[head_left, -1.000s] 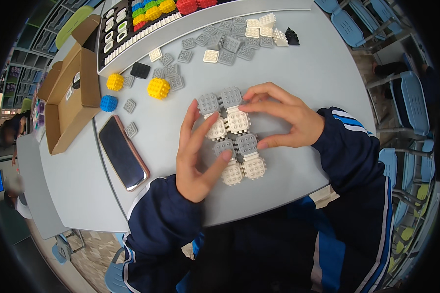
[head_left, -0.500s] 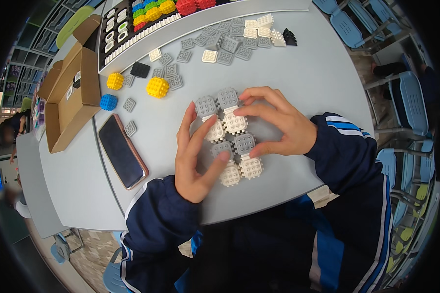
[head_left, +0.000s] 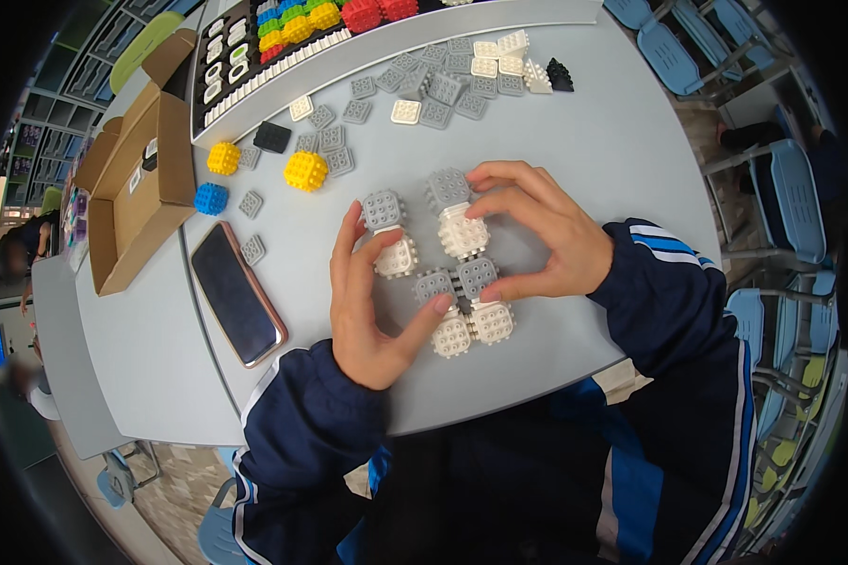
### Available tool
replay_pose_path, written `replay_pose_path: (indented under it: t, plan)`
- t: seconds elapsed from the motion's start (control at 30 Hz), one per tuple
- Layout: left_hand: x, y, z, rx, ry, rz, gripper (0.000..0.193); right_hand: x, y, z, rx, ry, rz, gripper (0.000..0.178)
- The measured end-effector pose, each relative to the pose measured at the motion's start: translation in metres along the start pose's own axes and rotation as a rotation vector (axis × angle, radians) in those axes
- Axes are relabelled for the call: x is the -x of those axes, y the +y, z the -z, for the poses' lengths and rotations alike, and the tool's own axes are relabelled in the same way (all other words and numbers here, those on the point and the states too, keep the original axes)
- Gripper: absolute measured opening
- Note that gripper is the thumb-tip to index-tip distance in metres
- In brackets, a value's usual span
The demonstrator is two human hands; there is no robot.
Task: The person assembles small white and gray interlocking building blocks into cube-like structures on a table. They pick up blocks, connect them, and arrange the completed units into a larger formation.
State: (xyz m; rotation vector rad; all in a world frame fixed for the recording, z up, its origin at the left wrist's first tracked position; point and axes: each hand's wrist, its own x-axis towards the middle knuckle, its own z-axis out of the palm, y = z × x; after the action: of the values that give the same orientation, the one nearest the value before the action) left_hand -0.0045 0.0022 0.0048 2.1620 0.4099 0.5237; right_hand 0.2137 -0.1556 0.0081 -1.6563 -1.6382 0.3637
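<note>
My left hand [head_left: 372, 320] has its fingers curled against the upper left pair of studded building blocks, a grey block [head_left: 383, 209] above a white block [head_left: 398, 256]. Its thumb rests on the grey block [head_left: 432, 285] of the lower group. Across from it, my right hand [head_left: 551, 231] touches the upper right pair, a grey block [head_left: 446, 191] joined to a white block [head_left: 464, 235]. The right thumb presses at the lower right grey block [head_left: 478, 276]. Two white blocks [head_left: 450, 334] sit nearest me in the lower group. A gap separates the two upper pairs.
Left of my hand lies a phone [head_left: 238, 292], beside an open cardboard box [head_left: 127, 221]. Yellow blocks [head_left: 305, 171], a blue block [head_left: 211, 198], a black block [head_left: 272, 137] and loose grey plates [head_left: 356, 111] are scattered farther back. A block tray [head_left: 396, 45] stands at the far edge.
The upper left pair has moved left with my left fingers, away from the upper right pair, so a gap now shows between them. The lower group has shifted slightly right.
</note>
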Motion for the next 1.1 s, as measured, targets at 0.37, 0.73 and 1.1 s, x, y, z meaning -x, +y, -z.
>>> replay_pose_path:
  t: [0.37,0.73,1.1]
  plan:
    - [0.0,-0.001,0.002,-0.151,0.087,0.009,0.076,-0.004,0.001,0.005,0.074,-0.089,0.08,0.084]
    - [-0.007,-0.004,0.007,-0.214,0.154,-0.086,0.047,-0.005,0.004,0.0,0.163,0.007,0.116,0.067]
    - [-0.005,-0.001,0.01,-0.18,0.17,0.053,0.045,-0.001,-0.002,0.004,0.137,0.034,-0.073,0.066]
